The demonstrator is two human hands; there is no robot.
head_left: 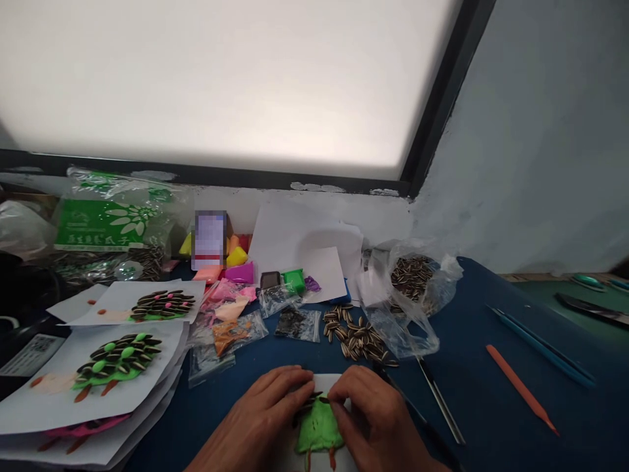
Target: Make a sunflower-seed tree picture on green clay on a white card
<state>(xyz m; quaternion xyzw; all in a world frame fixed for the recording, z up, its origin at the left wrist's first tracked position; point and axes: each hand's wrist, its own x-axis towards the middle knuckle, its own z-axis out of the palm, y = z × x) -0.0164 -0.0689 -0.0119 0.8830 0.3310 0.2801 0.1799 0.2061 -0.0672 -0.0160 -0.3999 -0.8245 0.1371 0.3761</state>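
Low in the middle of the head view, a flat green clay shape (318, 427) with two brown legs lies on white paper. Dark striped sunflower seeds stick out along its upper edge. My left hand (263, 416) rests over the paper's left side, fingers stretched out beside the clay. With thumb and forefinger pinched, my right hand (371, 413) holds a sunflower seed (323, 399) against the clay's top right edge. The fingers partly hide the seed. Just beyond my hands is a loose pile of sunflower seeds (361, 337).
Finished seed-and-clay pictures (118, 360) are stacked at left. Bags of coloured clay (236, 331) lie behind my left hand. A plastic bag of seeds (413, 278) stands at back right. An orange tool (521, 388), blue tweezers (540, 344) and a metal tool (442, 400) lie at right.
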